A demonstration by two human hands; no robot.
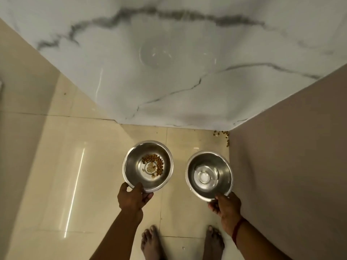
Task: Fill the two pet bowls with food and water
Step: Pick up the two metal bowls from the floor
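Pinching near rims: left grip (pixel 132 198) clamped on kibble bowl (pixel 131 167), right grip (pixel 226 206) clamped on other bowl (pixel 223 170).

Both arms reach up from the bottom edge. Left hand (pixel 132 198) pinches the left bowl (pixel 134 166) — right hand (pixel 226 205) the right bowl (pixel 222 172).

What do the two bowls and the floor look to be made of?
The left bowl and right bowl: likely stainless steel, polished; silvery walls with bright reflections. The floor: glossy beige tiles, probably ceramic or vitrified; grout lines and a sharp light streak.
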